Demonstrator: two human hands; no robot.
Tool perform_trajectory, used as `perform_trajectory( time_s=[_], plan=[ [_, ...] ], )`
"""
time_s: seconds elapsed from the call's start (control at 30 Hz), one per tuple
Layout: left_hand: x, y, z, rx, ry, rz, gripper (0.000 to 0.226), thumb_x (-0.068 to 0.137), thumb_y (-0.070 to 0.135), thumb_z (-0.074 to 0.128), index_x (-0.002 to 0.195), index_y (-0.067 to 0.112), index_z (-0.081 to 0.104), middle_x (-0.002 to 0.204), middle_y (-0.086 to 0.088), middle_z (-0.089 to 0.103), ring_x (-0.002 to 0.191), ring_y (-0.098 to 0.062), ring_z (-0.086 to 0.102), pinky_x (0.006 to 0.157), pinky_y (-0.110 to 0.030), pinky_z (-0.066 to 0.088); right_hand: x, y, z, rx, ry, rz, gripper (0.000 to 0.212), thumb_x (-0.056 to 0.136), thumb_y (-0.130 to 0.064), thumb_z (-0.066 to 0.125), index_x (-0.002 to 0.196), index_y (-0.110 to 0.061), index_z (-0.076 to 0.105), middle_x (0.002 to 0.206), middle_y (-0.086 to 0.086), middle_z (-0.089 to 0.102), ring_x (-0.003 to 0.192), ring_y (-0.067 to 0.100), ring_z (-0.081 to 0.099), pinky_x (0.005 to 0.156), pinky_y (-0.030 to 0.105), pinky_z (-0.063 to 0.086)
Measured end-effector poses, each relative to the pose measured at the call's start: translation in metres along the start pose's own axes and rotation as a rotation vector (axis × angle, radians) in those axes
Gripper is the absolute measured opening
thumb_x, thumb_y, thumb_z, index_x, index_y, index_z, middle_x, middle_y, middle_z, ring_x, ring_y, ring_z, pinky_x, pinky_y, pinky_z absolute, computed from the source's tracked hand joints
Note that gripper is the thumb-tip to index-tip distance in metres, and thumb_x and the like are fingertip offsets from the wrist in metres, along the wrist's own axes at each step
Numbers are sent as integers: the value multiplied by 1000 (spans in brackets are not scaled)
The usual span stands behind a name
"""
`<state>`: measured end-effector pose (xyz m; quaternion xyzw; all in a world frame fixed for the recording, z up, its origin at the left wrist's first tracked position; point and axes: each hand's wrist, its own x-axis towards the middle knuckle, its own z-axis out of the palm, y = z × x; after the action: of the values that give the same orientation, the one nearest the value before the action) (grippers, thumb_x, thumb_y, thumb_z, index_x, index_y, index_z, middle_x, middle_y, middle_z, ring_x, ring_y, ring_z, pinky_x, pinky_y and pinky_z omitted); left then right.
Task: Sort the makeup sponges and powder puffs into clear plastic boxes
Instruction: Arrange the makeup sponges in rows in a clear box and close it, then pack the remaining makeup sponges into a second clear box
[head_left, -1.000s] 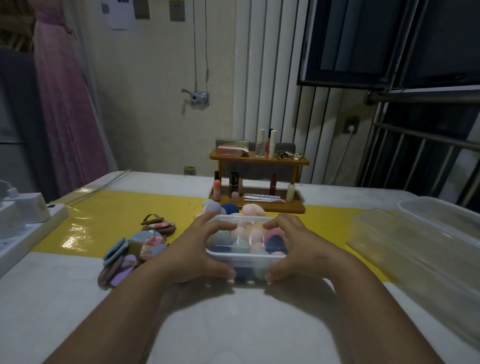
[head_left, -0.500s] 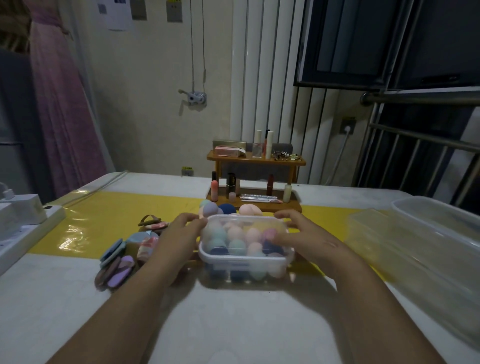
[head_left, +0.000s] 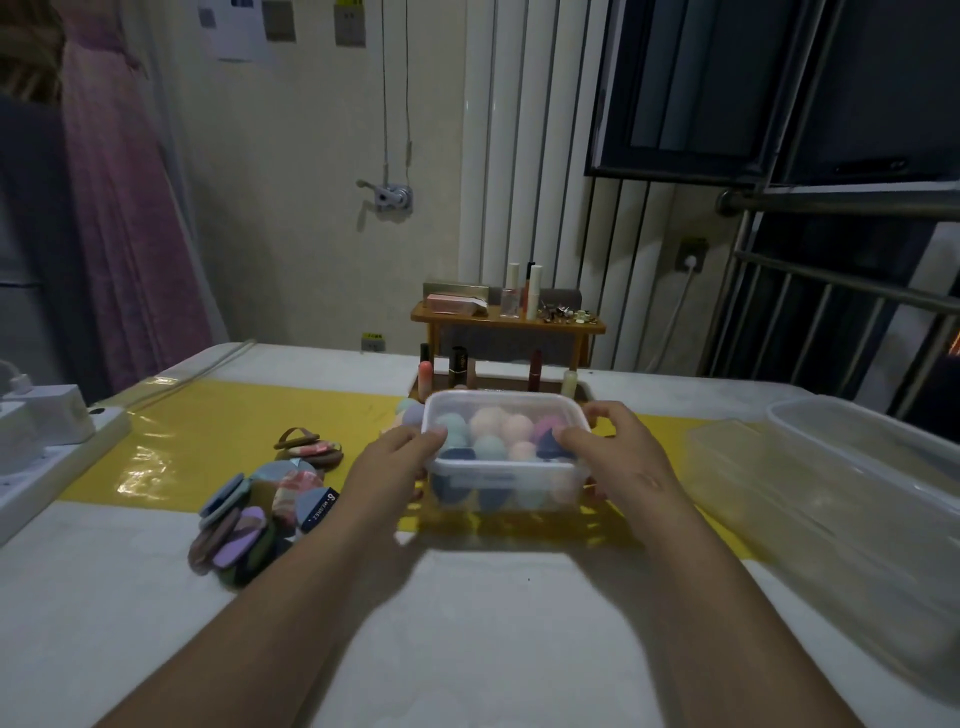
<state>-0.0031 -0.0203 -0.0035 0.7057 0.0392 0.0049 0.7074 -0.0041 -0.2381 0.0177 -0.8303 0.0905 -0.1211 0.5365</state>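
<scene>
- The white surface (head_left: 104, 597) fills the dim room's foreground, with a yellow strip (head_left: 208, 431) across it and a wooden rack (head_left: 509, 325) of cosmetics at the far edge.
- The big clear boxes (head_left: 831, 493) on my right look to hold nothing.
- The small clear box (head_left: 506, 475) has slid away from me. A second ago it sat near the white part; now it is on the yellow strip, close to the rack. Its lid looks on, so I judge this box done and being set aside.
- Inside it are pastel sponges (head_left: 491, 447), packed nearly to the top.
- My left hand (head_left: 395, 467) grips its left end and my right hand (head_left: 618, 457) its right end, fingers curled round the rim.
- The powder puffs (head_left: 260, 514) lie heaped left of the box, still unsorted.
- A few loose sponges (head_left: 413, 413) sit just behind the box's left corner.
</scene>
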Motion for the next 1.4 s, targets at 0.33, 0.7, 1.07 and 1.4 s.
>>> perform_trajectory(
  time_s=[0.33,0.7,1.07,1.4],
  plan=[
    [5,20,25,-192,-127,-102,28,97,35,57,122,24,54,123,-11,57,109,-34,62,86,-52,59,-6,-18,-9,-62,134,-120,39,94,-39,60,132,-28,57,106,-5,58,95,20,59,78,39,55],
    [8,37,83,-184,-67,-50,34,96,36,59,126,21,52,109,-8,56,98,-29,62,82,-49,60,-27,-23,-68,-622,404,-190,38,99,-23,51,136,-19,56,135,3,58,121,24,49,103,36,40],
    [-1,40,153,-178,-106,-30,40,96,38,59,132,24,49,115,-10,61,99,-30,64,79,-44,61,-40,-19,-127,-1140,468,-19,30,89,-16,53,117,-22,62,118,4,58,113,28,51,93,38,40],
    [-4,39,199,-180,-170,-71,42,94,42,60,130,23,50,117,-9,61,99,-30,65,77,-45,62,-38,-15,-165,-866,511,-148,25,89,-15,61,110,-18,73,110,7,66,105,29,58,83,31,46]
  ],
)
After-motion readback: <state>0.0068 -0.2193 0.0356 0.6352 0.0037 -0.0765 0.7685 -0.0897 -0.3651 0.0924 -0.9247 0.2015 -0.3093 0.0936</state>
